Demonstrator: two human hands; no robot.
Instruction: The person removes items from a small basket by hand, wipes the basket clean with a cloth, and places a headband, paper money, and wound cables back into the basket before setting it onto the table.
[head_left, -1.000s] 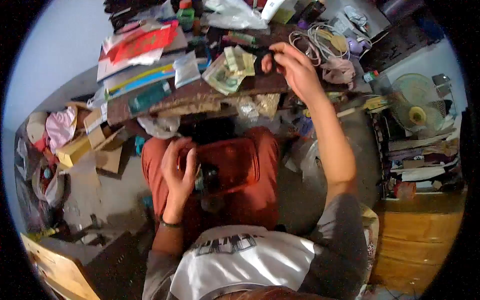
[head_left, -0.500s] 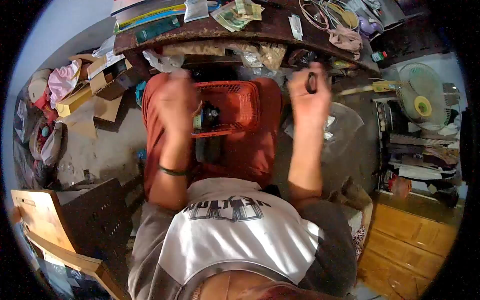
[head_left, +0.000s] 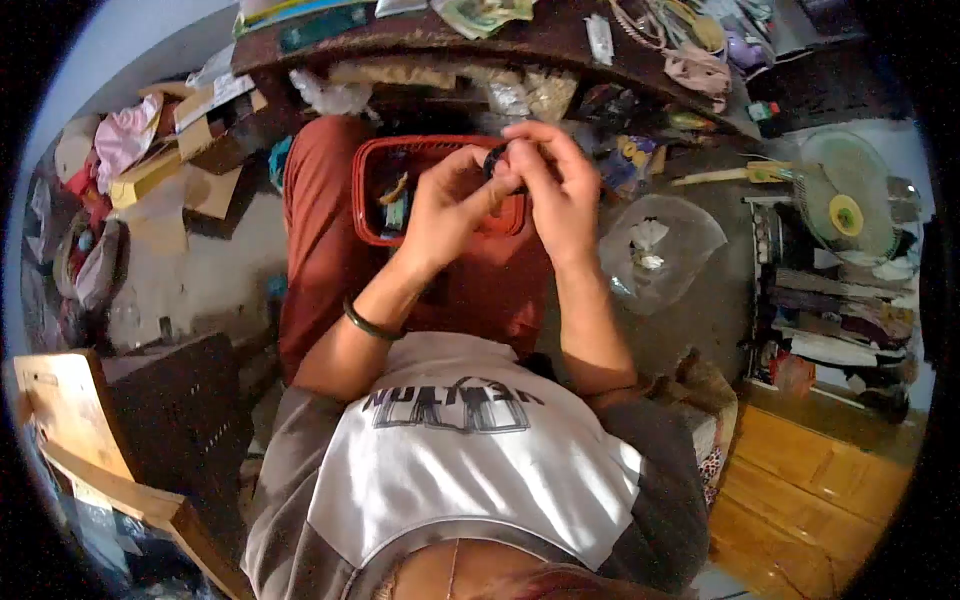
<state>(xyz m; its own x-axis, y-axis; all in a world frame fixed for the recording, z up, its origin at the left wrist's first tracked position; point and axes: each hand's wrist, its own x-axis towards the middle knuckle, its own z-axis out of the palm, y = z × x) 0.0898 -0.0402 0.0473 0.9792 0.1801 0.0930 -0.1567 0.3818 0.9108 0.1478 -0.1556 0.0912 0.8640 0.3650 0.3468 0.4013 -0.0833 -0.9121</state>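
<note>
My left hand (head_left: 446,208) and my right hand (head_left: 562,200) meet above the right part of a red plastic basket (head_left: 359,192). Between their closed fingertips is a small black ring (head_left: 492,160), perhaps a hair tie; fingers cover part of it. The basket rests on my lap, over the red trousers (head_left: 325,230). At its left side lies a small item with a pale green label (head_left: 396,214), with something yellowish-brown above it. My hands hide the basket's right interior.
A dark wooden table (head_left: 400,48) with banknotes (head_left: 482,14) and cables stands ahead. A clear plastic bag (head_left: 665,245) lies on the floor at right, near a fan (head_left: 845,205). Cardboard boxes (head_left: 150,190) are at left, a wooden chair (head_left: 80,415) at lower left.
My hands, apart before, have come together over the basket. The black ring, earlier at my right hand alone, is now between both hands. The basket appears shifted slightly left and up.
</note>
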